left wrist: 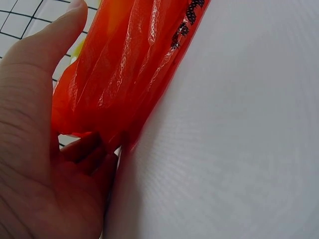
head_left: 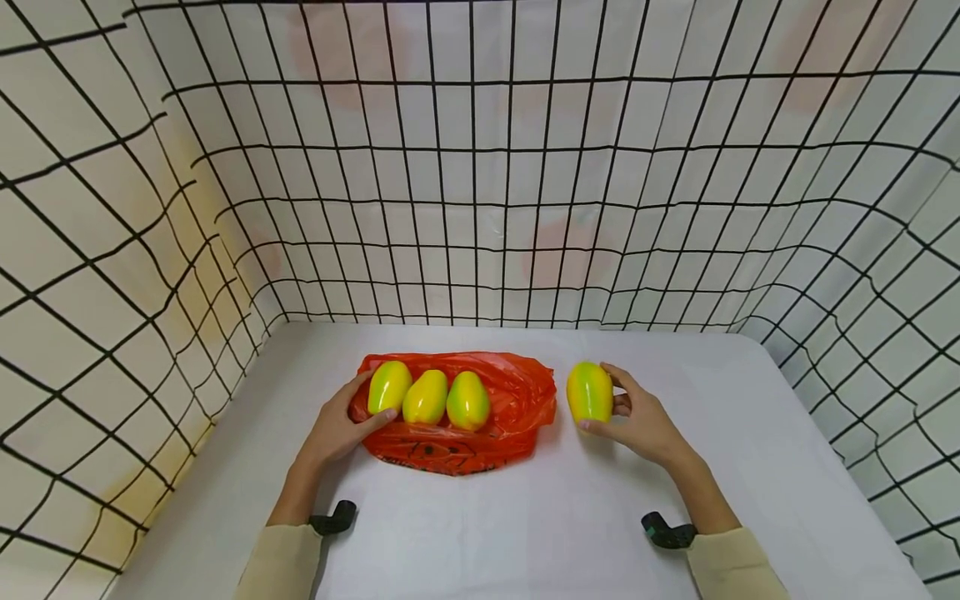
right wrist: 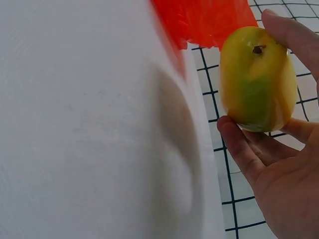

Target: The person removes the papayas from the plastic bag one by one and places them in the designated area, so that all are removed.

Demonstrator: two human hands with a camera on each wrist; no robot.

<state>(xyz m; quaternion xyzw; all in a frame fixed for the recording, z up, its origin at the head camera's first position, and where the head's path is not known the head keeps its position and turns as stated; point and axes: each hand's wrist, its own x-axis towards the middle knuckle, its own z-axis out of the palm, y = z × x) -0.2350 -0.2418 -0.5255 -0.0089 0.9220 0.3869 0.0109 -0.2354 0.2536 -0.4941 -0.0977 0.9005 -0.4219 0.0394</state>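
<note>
A red plastic bag [head_left: 457, 458] lies on the white table, its upper side open. Inside it, three yellow-green mangoes sit in a row: a left mango [head_left: 389, 387], a middle mango [head_left: 426, 397] and a right mango [head_left: 468, 402]. My left hand [head_left: 334, 429] grips the bag's left end, thumb at the front beside the left mango; in the left wrist view its fingers [left wrist: 87, 154] bend against the red plastic. Right of the bag, my right hand [head_left: 643, 423] holds another mango [head_left: 589, 392] between thumb and fingers. The right wrist view shows that mango's dark stem end, above the table.
Black wire grid panels [head_left: 472, 200] stand behind the table and on both sides, with pale sheeting behind them. White covering [head_left: 465, 542] spreads over the table. Each wrist wears a black device [head_left: 667, 531].
</note>
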